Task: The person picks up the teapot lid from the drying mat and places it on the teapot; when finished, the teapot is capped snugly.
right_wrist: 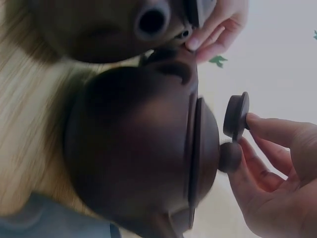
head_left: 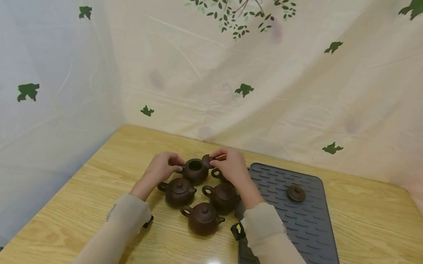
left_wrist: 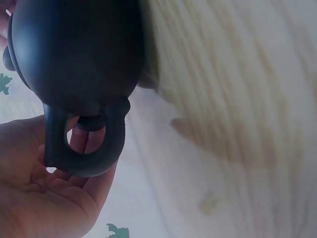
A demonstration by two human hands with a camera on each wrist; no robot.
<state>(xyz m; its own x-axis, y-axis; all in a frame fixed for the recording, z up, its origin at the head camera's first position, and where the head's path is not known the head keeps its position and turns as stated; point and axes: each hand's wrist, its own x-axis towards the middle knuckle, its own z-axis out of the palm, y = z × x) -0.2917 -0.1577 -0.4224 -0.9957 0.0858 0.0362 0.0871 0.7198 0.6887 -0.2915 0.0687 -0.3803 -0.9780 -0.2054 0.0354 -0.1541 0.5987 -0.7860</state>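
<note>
My right hand (head_left: 233, 167) pinches a small dark brown lid (right_wrist: 235, 116) by its knob, holding it beside and just above a lidless teapot (head_left: 196, 175) at the back of the group. At that teapot's left side, the thumb and fingertips of my left hand (head_left: 159, 168) pinch its handle. In the left wrist view, a nearer teapot (left_wrist: 79, 49) and its looped handle partly hide the left hand. Lidded brown teapots stand close around: one at front left (head_left: 179, 193), one at the front (head_left: 203, 220), one at right (head_left: 224, 198). Another is mostly hidden behind my right hand.
To the right lies a dark grey ridged mat (head_left: 304, 233) with a separate brown lid (head_left: 296, 193) on it. My right forearm crosses the mat's left side. Beneath everything is a light wooden table (head_left: 385, 257), and a leaf-patterned cloth (head_left: 307, 97) hangs behind it.
</note>
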